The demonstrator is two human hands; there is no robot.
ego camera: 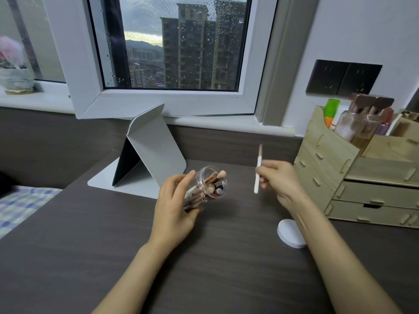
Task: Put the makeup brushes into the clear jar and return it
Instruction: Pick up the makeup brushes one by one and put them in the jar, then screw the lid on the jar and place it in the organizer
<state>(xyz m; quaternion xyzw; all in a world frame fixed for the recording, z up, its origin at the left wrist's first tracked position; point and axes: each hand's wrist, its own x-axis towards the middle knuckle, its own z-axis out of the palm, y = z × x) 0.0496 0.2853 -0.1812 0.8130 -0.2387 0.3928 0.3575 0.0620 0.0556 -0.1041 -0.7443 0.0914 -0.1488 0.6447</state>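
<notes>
The right hand (280, 181) was motion-blurred, so its finger placement was hard to read, but its fingers were closed around 1 thin white-handled makeup brush (258, 169) held nearly upright above the dark wood-grain desk (113, 245). The brush's tip was smeared by blur. The right forearm hid part of a white oval lid (289, 233) lying flat on the desk near the organizer.

The left hand (174, 205) was wrapped around the clear jar (208, 184), holding it tilted with its open mouth facing right and up, off the desk surface. Inside, several makeup brushes (210, 181) lay bundled, bristle ends toward the mouth; their exact count could not be made out, and the palm covered the jar's base.

At the right edge, a wooden drawer organizer (340, 177) was cut off by the frame; its top compartments held blurred bottles (353, 125) and a green-capped tube (331, 112). A grey folding mirror stand (154, 150) stood behind the jar.
</notes>
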